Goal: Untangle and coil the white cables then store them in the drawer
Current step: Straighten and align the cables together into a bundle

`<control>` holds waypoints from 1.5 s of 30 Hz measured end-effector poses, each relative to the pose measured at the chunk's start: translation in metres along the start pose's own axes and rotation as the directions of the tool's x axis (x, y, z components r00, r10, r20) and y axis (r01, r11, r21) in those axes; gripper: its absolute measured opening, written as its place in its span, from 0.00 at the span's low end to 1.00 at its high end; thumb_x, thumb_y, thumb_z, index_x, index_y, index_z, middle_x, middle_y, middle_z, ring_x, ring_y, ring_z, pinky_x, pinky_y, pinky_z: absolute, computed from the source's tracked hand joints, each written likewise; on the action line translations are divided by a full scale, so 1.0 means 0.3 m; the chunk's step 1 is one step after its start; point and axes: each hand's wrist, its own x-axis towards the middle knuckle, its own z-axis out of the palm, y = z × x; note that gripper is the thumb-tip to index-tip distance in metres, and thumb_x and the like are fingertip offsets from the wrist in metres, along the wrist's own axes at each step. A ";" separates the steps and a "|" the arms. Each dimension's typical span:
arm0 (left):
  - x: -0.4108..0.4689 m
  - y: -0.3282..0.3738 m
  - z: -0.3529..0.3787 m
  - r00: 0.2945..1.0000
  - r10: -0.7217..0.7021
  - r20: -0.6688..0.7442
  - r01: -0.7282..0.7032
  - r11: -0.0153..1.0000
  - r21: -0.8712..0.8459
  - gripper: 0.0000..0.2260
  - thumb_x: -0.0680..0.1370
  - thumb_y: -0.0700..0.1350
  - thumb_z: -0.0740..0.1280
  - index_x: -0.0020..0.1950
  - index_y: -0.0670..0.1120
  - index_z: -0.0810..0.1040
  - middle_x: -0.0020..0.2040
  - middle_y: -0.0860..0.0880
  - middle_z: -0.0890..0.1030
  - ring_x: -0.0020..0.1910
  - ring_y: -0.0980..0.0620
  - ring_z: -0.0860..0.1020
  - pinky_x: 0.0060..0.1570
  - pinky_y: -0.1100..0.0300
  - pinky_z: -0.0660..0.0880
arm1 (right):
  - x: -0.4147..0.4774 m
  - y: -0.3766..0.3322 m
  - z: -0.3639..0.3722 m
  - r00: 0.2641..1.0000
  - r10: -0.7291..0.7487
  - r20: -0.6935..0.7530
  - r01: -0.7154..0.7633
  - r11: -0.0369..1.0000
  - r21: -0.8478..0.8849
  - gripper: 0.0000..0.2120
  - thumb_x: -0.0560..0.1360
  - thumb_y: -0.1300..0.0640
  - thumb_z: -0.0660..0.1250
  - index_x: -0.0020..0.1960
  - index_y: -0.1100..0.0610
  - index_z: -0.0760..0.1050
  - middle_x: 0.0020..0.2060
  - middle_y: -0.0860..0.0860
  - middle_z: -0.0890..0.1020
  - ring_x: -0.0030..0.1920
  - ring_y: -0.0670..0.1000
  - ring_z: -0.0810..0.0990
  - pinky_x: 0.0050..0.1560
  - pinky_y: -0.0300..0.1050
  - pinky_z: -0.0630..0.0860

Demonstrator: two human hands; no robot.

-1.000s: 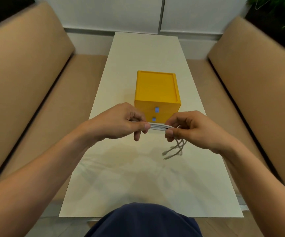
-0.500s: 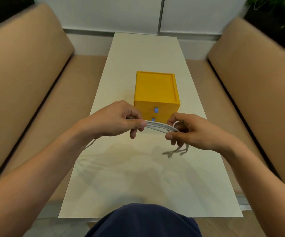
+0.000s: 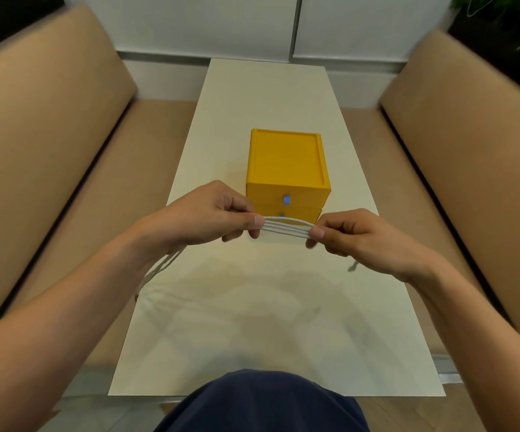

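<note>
1. A dark blue clothed lap (image 3: 261, 403) is filling the bottom edge, just before the near end of the white table (image 3: 268, 332).
2. Loose strands (image 3: 158, 269) are hanging below the left wrist toward the table's left edge (a short, blurred end is also dangling under the right hand).
3. The left hand (image 3: 202, 218) and the right hand (image 3: 361, 235) are hovering above the table. Each is pinching one end of the white cables (image 3: 286, 227) between thumb and curled fingers, and the bundle of several strands is stretching straight between them.
4. The yellow drawer box (image 3: 286, 160) is standing on the table just behind the hands. Its two drawer fronts are sitting closed, and a small blue handle (image 3: 286, 200) is showing on the upper one.
5. Tan benches (image 3: 49, 145) are flanking the table on both sides.
</note>
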 end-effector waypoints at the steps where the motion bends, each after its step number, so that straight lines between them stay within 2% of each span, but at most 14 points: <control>1: -0.001 0.000 -0.004 1.000 0.004 -0.005 -0.004 1.000 -0.021 0.11 0.80 0.50 0.70 0.40 0.48 0.86 0.28 0.48 0.73 0.32 0.47 0.67 0.32 0.58 0.63 | -0.001 -0.004 -0.003 1.000 0.008 0.010 -0.008 1.000 -0.001 0.18 0.80 0.40 0.62 0.47 0.51 0.84 0.30 0.46 0.72 0.33 0.47 0.68 0.39 0.50 0.65; 5: -0.004 0.002 -0.008 1.000 0.019 0.005 -0.019 1.000 -0.010 0.11 0.80 0.48 0.71 0.40 0.47 0.86 0.27 0.52 0.70 0.28 0.54 0.65 0.28 0.66 0.61 | -0.008 -0.017 -0.026 0.999 -0.010 0.041 0.007 0.998 0.067 0.17 0.80 0.42 0.66 0.47 0.53 0.86 0.29 0.49 0.75 0.33 0.47 0.70 0.40 0.50 0.66; 9: -0.011 -0.002 -0.012 0.999 0.029 0.028 -0.028 0.998 -0.051 0.10 0.80 0.48 0.71 0.42 0.47 0.87 0.27 0.51 0.70 0.28 0.54 0.65 0.28 0.66 0.61 | -0.018 -0.016 -0.032 0.998 -0.050 0.041 0.042 0.984 0.176 0.15 0.78 0.45 0.69 0.63 0.45 0.82 0.33 0.56 0.79 0.37 0.60 0.72 0.44 0.56 0.71; 11: -0.012 -0.001 -0.009 0.999 0.029 0.026 -0.026 0.996 -0.081 0.10 0.80 0.47 0.71 0.42 0.46 0.88 0.27 0.50 0.69 0.29 0.53 0.64 0.29 0.65 0.61 | -0.020 -0.018 -0.035 0.997 -0.067 0.046 0.064 0.995 0.073 0.09 0.80 0.45 0.67 0.55 0.42 0.85 0.34 0.51 0.81 0.39 0.61 0.75 0.44 0.60 0.74; 13: -0.010 -0.001 -0.005 0.999 0.028 0.020 -0.027 0.995 -0.092 0.09 0.79 0.46 0.72 0.42 0.45 0.88 0.27 0.50 0.69 0.29 0.52 0.64 0.30 0.65 0.61 | -0.017 -0.026 -0.038 0.998 -0.042 0.054 0.046 0.997 -0.069 0.11 0.82 0.43 0.65 0.47 0.43 0.85 0.37 0.48 0.84 0.41 0.62 0.78 0.44 0.62 0.76; 17: -0.006 -0.002 0.001 0.999 0.033 0.026 -0.032 0.999 -0.031 0.10 0.79 0.48 0.72 0.41 0.46 0.88 0.29 0.47 0.72 0.30 0.55 0.67 0.33 0.61 0.63 | -0.007 -0.032 -0.043 1.000 0.016 -0.004 -0.017 0.976 -0.216 0.10 0.82 0.46 0.66 0.48 0.45 0.85 0.34 0.46 0.82 0.27 0.44 0.70 0.30 0.39 0.67; 22: -0.010 0.002 0.013 0.996 0.084 -0.006 -0.084 0.993 -0.083 0.11 0.81 0.44 0.70 0.40 0.45 0.86 0.26 0.56 0.73 0.28 0.59 0.67 0.32 0.71 0.64 | 0.018 -0.047 -0.004 0.992 0.018 -0.127 -0.063 0.931 -0.358 0.12 0.82 0.45 0.64 0.45 0.47 0.82 0.26 0.39 0.76 0.26 0.45 0.69 0.31 0.41 0.63; 27: 0.008 -0.047 0.034 0.997 0.028 -0.068 -0.017 0.987 0.160 0.12 0.80 0.54 0.70 0.39 0.54 0.84 0.26 0.57 0.73 0.27 0.57 0.66 0.30 0.63 0.63 | -0.045 -0.142 0.004 0.988 -0.156 -0.016 0.151 0.975 -0.163 0.10 0.81 0.51 0.67 0.43 0.50 0.83 0.29 0.47 0.76 0.29 0.46 0.70 0.31 0.40 0.68; 30: 0.005 -0.036 0.061 0.997 0.080 -0.005 -0.076 0.967 0.242 0.12 0.82 0.56 0.67 0.41 0.56 0.84 0.31 0.53 0.80 0.30 0.51 0.74 0.33 0.51 0.69 | 0.001 -0.102 0.009 0.951 -0.185 -0.249 0.179 0.983 -0.048 0.11 0.82 0.53 0.67 0.44 0.55 0.84 0.27 0.47 0.72 0.28 0.44 0.67 0.30 0.35 0.65; 33: -0.033 -0.018 0.035 0.976 0.206 0.069 -0.211 0.974 0.076 0.11 0.81 0.57 0.69 0.43 0.55 0.86 0.36 0.44 0.81 0.34 0.46 0.72 0.35 0.55 0.66 | 0.038 -0.018 0.029 0.931 -0.164 -0.326 0.120 0.981 -0.151 0.10 0.82 0.51 0.67 0.46 0.50 0.84 0.28 0.50 0.73 0.28 0.45 0.67 0.31 0.40 0.62; 38: -0.043 -0.029 0.010 0.956 0.270 -0.112 -0.286 0.942 -0.173 0.13 0.76 0.58 0.69 0.42 0.51 0.87 0.34 0.37 0.73 0.33 0.50 0.65 0.33 0.62 0.62 | -0.017 -0.002 0.066 0.971 -0.147 -0.189 0.107 0.973 -0.207 0.12 0.82 0.45 0.65 0.45 0.47 0.82 0.30 0.47 0.77 0.29 0.46 0.70 0.30 0.44 0.65; 40: -0.031 -0.056 0.020 0.970 0.204 -0.134 -0.218 0.971 -0.100 0.12 0.77 0.58 0.70 0.42 0.52 0.86 0.31 0.42 0.72 0.31 0.50 0.65 0.33 0.61 0.62 | -0.039 -0.019 0.047 0.981 -0.156 -0.115 0.136 0.977 -0.167 0.12 0.82 0.43 0.65 0.46 0.47 0.83 0.32 0.48 0.79 0.30 0.47 0.72 0.32 0.43 0.68; 43: -0.033 -0.070 0.046 0.991 0.137 0.010 -0.137 0.986 0.098 0.11 0.81 0.54 0.68 0.42 0.53 0.85 0.27 0.56 0.71 0.28 0.57 0.66 0.32 0.64 0.62 | -0.032 -0.027 0.019 0.962 -0.162 -0.218 0.141 0.984 -0.107 0.12 0.82 0.47 0.65 0.44 0.49 0.82 0.31 0.53 0.76 0.30 0.50 0.70 0.31 0.42 0.69; 45: -0.041 -0.060 0.051 0.988 0.129 0.087 -0.138 0.985 0.108 0.11 0.82 0.51 0.66 0.43 0.50 0.83 0.27 0.59 0.70 0.28 0.58 0.67 0.31 0.67 0.62 | -0.023 -0.031 0.020 0.955 -0.170 -0.242 0.141 0.981 -0.132 0.12 0.83 0.47 0.65 0.44 0.49 0.82 0.30 0.53 0.76 0.31 0.54 0.71 0.32 0.52 0.72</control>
